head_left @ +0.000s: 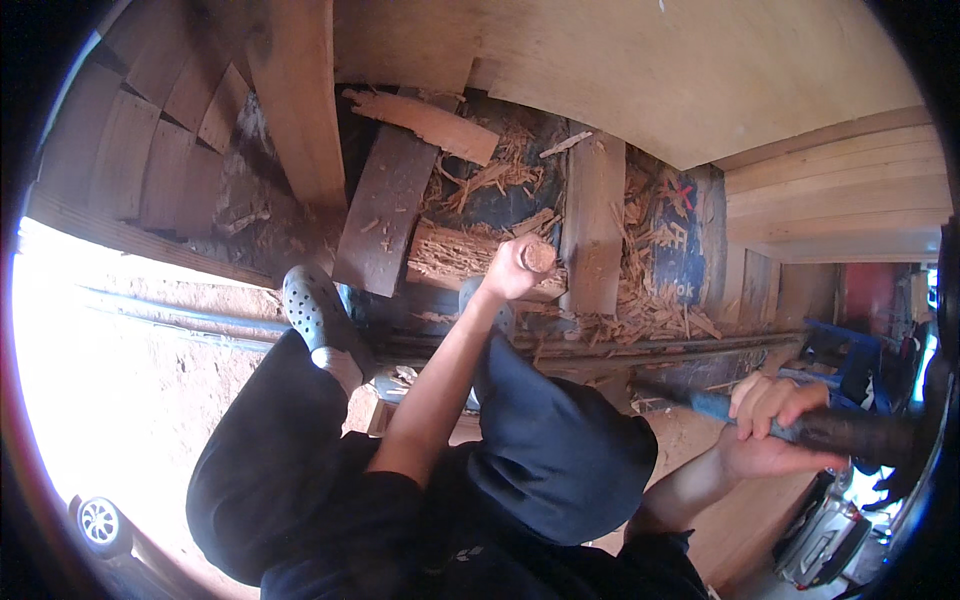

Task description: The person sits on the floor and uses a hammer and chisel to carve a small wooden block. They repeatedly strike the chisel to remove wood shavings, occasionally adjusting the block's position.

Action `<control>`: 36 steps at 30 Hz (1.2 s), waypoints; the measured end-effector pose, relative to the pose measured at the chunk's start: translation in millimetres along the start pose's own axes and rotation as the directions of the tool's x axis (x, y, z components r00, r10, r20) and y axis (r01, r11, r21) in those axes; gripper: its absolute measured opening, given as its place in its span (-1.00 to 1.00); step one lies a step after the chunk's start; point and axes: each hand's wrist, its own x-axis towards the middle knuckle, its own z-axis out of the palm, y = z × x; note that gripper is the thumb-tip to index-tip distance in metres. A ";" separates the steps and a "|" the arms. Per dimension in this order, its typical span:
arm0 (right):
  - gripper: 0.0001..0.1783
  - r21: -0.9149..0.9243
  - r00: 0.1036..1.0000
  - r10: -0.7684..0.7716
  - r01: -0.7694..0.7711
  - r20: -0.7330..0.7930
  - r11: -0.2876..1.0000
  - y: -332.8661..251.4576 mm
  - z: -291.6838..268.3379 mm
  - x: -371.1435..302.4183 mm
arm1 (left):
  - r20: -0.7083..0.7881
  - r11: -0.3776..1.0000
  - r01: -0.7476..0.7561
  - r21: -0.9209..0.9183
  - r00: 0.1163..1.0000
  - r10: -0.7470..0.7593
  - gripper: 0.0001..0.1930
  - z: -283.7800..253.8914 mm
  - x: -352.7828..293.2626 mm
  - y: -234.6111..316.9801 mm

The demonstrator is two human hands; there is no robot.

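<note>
My left hand is wrapped around an upright wooden-handled chisel; the round end of its handle points up at me. The blade is hidden below the hand. Under it lies a carved wooden board with a rough, splintered surface. Out to the right, my right hand is closed on a long, thick cylindrical tool, dark with a blue-grey stretch. It looks like a mallet, but its far end fades into the dark rim. The tool is raised well apart from the chisel.
Two planks flank the board, with wood chips scattered around. A loose wood piece lies beyond. A large pale panel leans over the far side. Stacked boards stand right; my shoe rests left.
</note>
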 end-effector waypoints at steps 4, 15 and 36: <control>-0.10 0.187 0.965 -0.168 0.131 0.202 0.974 80.9 18.4 -12.2 | 0.010 0.999 -0.002 0.036 1.000 0.002 -0.73 -1.7 0.0 2.9; -0.27 -0.816 0.598 0.704 -0.576 -0.382 0.047 156.5 -47.5 -126.6 | -0.043 0.994 0.029 0.102 0.999 -0.024 -0.79 3.2 -1.4 -0.7; -0.12 -0.946 0.322 0.907 -0.262 -0.273 -0.192 211.6 -47.1 -92.4 | 0.035 0.981 0.149 -0.121 0.989 -0.146 -0.57 -7.2 -21.6 14.8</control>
